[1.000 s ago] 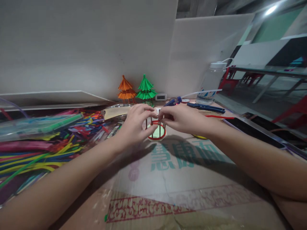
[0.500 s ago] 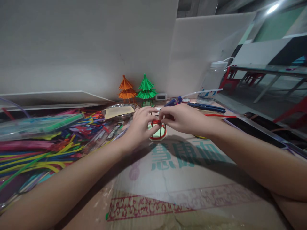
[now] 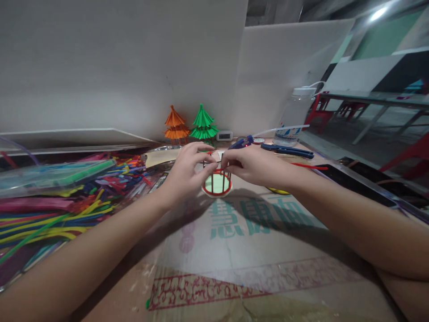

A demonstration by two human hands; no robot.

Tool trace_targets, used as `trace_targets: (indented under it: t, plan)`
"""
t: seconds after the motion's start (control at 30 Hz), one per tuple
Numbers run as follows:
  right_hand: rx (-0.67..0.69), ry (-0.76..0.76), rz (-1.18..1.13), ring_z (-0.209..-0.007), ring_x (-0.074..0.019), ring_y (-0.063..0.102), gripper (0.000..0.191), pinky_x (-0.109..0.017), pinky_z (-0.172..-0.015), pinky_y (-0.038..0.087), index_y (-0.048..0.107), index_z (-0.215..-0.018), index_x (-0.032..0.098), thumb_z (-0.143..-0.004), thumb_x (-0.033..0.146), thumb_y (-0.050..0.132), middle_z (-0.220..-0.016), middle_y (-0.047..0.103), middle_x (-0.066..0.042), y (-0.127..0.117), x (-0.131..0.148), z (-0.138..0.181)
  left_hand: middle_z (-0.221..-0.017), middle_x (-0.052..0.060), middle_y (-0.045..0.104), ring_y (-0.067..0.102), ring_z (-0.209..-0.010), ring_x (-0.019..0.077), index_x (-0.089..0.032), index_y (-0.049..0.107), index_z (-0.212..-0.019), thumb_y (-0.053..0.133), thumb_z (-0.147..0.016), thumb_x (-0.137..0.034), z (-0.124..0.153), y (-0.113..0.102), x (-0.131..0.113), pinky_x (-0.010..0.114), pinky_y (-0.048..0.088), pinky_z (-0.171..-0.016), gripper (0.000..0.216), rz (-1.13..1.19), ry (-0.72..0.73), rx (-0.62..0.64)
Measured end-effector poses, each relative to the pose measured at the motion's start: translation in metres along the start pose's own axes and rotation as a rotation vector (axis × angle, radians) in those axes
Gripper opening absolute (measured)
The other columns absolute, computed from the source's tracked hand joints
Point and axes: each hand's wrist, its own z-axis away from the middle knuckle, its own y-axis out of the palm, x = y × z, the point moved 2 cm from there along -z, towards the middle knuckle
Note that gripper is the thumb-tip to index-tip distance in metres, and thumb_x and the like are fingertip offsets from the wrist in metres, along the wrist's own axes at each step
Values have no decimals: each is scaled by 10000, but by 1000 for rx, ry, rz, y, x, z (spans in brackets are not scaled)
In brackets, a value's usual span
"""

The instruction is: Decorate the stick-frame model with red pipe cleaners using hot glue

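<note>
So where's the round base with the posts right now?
In the head view, the base sits near the middle, between the left hand and right hand, nearer than the green model.

Pale wall point(image 3: 117, 67) straight ahead. Off right I see a long table point(image 3: 378, 99), red chairs point(image 3: 320, 117), grey floor point(image 3: 351, 150), green panel point(image 3: 387, 38), bright light point(image 3: 378, 14) overhead.

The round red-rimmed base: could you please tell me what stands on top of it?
Dark upright posts stand on the round base. The left hand and right hand cover some post tops, so their exact number cannot be told.
</note>
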Motion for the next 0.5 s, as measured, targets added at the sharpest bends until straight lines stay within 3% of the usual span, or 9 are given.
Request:
trace_targets:
  t: [0.5]
  plan:
    - [-26, 17, 43, -652, -114, 567, 128, -219, -579, 301, 680, -925, 193, -881, 185, 560, -777, 706, -5, 1, 2, 1, -1150, 64, 685, 588, -1137, 243, -219, 704, -844, 637, -916, -318, 0, -4, 5, 441, 410, -1019, 139, -63, 48, 49]
